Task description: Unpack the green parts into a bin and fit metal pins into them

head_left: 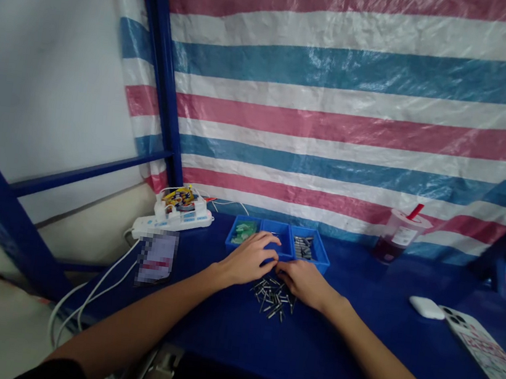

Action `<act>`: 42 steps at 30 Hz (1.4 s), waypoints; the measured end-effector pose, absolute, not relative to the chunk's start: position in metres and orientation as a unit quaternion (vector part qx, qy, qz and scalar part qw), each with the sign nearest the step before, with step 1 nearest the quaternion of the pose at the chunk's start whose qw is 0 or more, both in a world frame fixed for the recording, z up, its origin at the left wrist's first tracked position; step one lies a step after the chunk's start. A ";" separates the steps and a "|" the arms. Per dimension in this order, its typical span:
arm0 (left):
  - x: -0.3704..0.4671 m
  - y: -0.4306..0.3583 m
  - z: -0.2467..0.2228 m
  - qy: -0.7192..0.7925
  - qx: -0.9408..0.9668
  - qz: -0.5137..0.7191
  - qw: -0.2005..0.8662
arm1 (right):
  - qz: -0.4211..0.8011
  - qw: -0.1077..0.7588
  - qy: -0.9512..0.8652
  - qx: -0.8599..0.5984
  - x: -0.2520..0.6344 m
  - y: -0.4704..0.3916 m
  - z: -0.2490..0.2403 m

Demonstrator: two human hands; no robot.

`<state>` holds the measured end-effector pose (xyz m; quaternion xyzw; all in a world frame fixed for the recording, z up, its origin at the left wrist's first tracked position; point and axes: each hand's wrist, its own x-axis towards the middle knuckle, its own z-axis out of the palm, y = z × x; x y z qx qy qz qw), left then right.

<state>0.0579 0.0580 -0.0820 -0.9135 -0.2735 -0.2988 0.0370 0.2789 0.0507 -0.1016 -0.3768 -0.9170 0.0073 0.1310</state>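
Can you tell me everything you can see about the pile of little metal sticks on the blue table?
The loose pile of small, slender, metallic-looking sticks has shiny silver and darker parts. The sticks lie flat or slanted, pointing many ways and crossing one another. They rest on the smooth blue tabletop, on the near side of the open blue plastic containers. The bare right hand is at the pile's edge, partly covering it; whether it touches any is unclear. Finer details are too small to see.

Shiny metal pins (273,293) here, smooth plastic trays (286,247), a smooth desk (224,335) with dull sheen, a creased, glossy plastic sheet (343,71), a see-through plastic cup (391,242).
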 end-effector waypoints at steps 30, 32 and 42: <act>0.062 0.055 -0.073 -0.322 -0.883 -0.338 0.042 | -0.014 0.316 -0.855 -0.411 0.278 0.049 -0.093; 0.062 0.055 -0.073 -0.315 -0.887 -0.334 0.036 | -0.013 0.316 -0.860 -0.400 0.279 0.049 -0.092; 0.063 0.056 -0.074 -0.288 -0.902 -0.322 0.019 | -0.011 0.328 -0.872 -0.365 0.279 0.049 -0.096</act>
